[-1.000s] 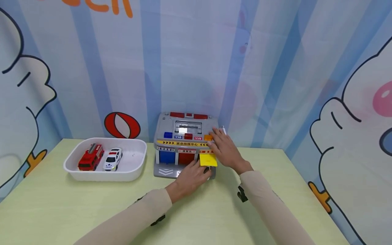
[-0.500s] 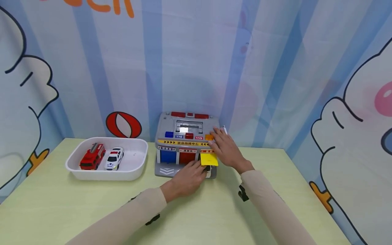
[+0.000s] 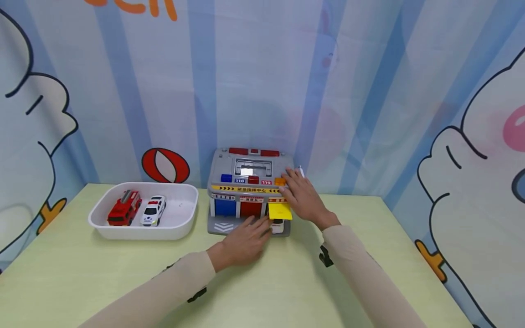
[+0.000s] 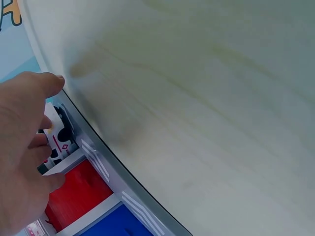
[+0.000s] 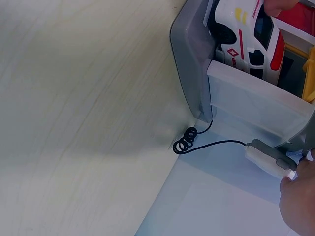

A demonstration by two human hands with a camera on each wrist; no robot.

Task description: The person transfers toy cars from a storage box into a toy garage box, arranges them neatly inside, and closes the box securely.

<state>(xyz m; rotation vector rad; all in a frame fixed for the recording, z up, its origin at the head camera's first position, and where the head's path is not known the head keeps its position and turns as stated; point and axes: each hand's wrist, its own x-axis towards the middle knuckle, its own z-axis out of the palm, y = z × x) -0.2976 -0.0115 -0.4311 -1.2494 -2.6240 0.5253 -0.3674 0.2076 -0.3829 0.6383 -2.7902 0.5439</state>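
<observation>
A grey toy emergency station (image 3: 221, 169) stands at the back of the table, with a blue door (image 3: 225, 208), a red door (image 3: 250, 209) and a raised yellow door (image 3: 280, 211). Under the yellow door sits a white toy ambulance car (image 3: 278, 226), partly inside the bay; red cross marks show on it in the right wrist view (image 5: 231, 51). My left hand (image 3: 246, 242) is in front of the station, fingers loosely extended, with fingertips at the car. My right hand (image 3: 305, 198) rests flat on the roof's right front corner, beside an orange light (image 3: 280, 181).
A white tray (image 3: 141, 233) on the left holds a red toy fire truck (image 3: 125, 208) and a white toy police car (image 3: 153, 211). A small handset (image 5: 268, 160) on a coiled black cord (image 5: 186, 140) hangs at the station's side. A printed curtain (image 3: 258, 91) hangs behind the table.
My left hand has drawn back to the left and its fingers have spread from the car, which now shows more under the yellow door. My right hand stays on the roof.
</observation>
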